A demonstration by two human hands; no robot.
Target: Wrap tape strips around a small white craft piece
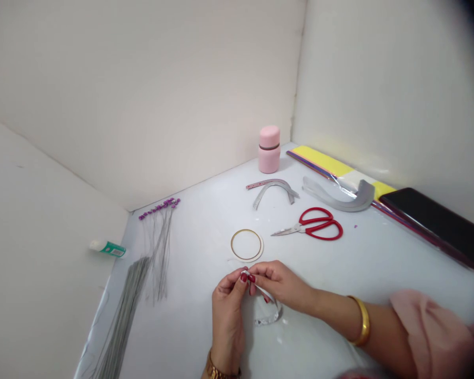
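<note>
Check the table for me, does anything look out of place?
One small thing: a tiny purple speck lies alone on the white table, right of the red-handled scissors. It looks stray, perhaps a scrap from the purple-tipped wires, though it is too small to tell.

A white tabletop (199,231) fills the lower half of the view, boxed in by three smooth, off-white walls. The back wall (142,89) spans 10 to 12 o'clock, the right wall (379,89) rises at 2 o'clock, and the left wall (35,252) stands at 9 o'clock. A vertical seam (300,68) joins the back and right walls near 12 o'clock. Soft, even light falls across everything.
</note>
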